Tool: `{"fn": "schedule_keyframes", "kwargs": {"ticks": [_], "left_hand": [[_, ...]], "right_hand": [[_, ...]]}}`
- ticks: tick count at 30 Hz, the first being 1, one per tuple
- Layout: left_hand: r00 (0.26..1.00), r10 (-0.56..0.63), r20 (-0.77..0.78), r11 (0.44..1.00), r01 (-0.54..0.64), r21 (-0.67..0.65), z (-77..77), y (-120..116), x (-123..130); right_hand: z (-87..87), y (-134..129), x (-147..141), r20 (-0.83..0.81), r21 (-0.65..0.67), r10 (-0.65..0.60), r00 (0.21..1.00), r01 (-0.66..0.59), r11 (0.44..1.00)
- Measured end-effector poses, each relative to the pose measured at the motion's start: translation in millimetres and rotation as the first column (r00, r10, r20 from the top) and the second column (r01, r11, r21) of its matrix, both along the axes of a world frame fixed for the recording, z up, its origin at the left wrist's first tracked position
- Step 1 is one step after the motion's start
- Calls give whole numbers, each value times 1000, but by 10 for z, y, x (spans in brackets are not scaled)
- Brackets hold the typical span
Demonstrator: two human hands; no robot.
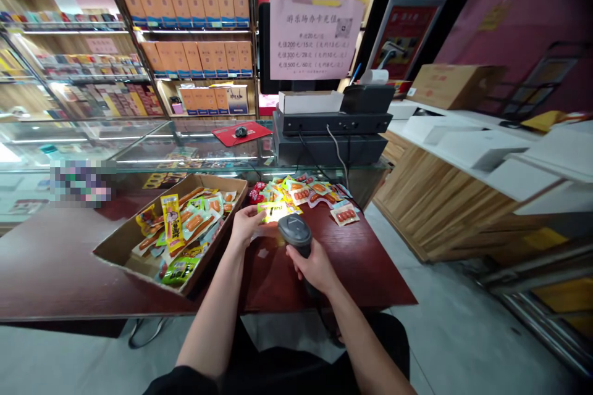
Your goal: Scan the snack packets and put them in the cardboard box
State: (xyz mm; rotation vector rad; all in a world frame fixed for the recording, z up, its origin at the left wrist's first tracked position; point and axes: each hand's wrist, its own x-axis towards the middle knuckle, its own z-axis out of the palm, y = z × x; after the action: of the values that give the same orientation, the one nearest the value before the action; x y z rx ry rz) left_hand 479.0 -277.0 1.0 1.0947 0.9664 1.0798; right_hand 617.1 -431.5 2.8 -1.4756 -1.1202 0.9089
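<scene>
My right hand (311,261) is wrapped round the handle of a black barcode scanner (295,231), its head tilted away from me. Bright light from it falls on a yellow-green snack packet (272,212), which my left hand (247,226) pinches by its left end just above the table. Left of my arm sits an open cardboard box (139,266) with many wrapped sausages and snack packets inside. Beyond my hands lies a loose pile of small snack packets (296,190). A packet of small red sausages (345,214) rests at the pile's right.
The dark red table (370,265) ends at a glass display counter (185,136). On the counter are a black cash drawer (333,145), a printer (367,99), a monitor behind a pink sign (315,40), and a mouse (241,131). A cable hangs toward the pile.
</scene>
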Motion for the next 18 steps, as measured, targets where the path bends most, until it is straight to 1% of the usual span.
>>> {"fn": "schedule_keyframes", "kwargs": {"ticks": [3, 5, 7, 8, 11, 13, 16, 18], "left_hand": [[1000, -5, 4, 999, 5, 52, 102, -34, -62], [1000, 15, 4, 995, -16, 95, 229, -58, -159], [996, 83, -10, 986, -81, 149, 393, -77, -315], [991, 136, -18, 975, -130, 180, 481, -84, -416], [944, 329, 19, 910, -322, 262, 728, -102, -778], [898, 434, 76, 855, -437, 280, 847, -122, -1026], [841, 526, 124, 792, -538, 290, 926, -170, -1299], [828, 546, 126, 776, -556, 297, 922, -199, -1366]], "right_hand": [[20, 5, -9, -5, -1, 8, 1000, -8, 1000], [30, 19, -23, -20, -4, 14, 1000, -14, 1000], [41, 46, -48, -37, -14, 23, 999, -24, 1000], [47, 65, -65, -42, -20, 28, 999, -29, 999], [65, 133, -131, -49, -26, 59, 997, -60, 998], [75, 178, -180, -48, -6, 95, 994, -95, 995], [79, 230, -240, -22, 19, 139, 990, -138, 990], [76, 247, -260, -6, 21, 153, 988, -153, 988]]}}
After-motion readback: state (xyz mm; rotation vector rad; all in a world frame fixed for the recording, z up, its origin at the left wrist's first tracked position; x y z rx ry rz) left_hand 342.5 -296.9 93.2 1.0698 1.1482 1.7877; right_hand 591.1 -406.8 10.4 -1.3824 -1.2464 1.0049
